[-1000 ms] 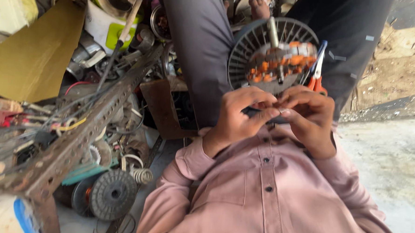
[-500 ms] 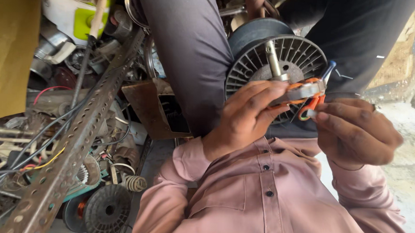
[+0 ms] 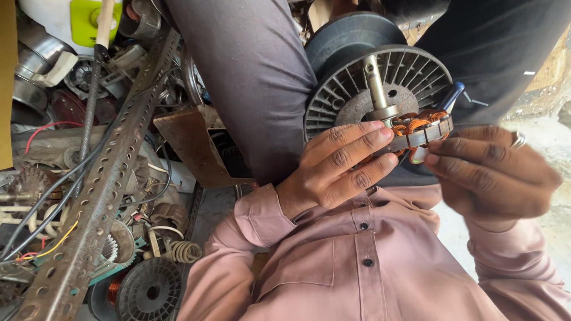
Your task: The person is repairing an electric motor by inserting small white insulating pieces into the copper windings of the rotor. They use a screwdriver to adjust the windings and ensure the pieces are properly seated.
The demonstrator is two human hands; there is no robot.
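My left hand pinches a small motor stator with copper windings from the left, between fingertips and thumb. From the right, my right hand closes on the same stator, and the blue handle of a hand tool sticks up above its fingers. Both hands are in front of my pink shirt. Just behind the stator, a black ribbed motor housing with a metal shaft rests between two trousered legs.
A grey-trousered leg crosses the middle top. On the left lies a heap of scrap: a perforated angle iron, loose wires, coils, a black ribbed disc, a rusty open box and a white and green appliance casing. Bare concrete lies at right.
My hands came apart and rose from my chest. The stator now sits in my left fingertips in front of the ribbed housing, with my right hand at its right edge. The view has shifted.
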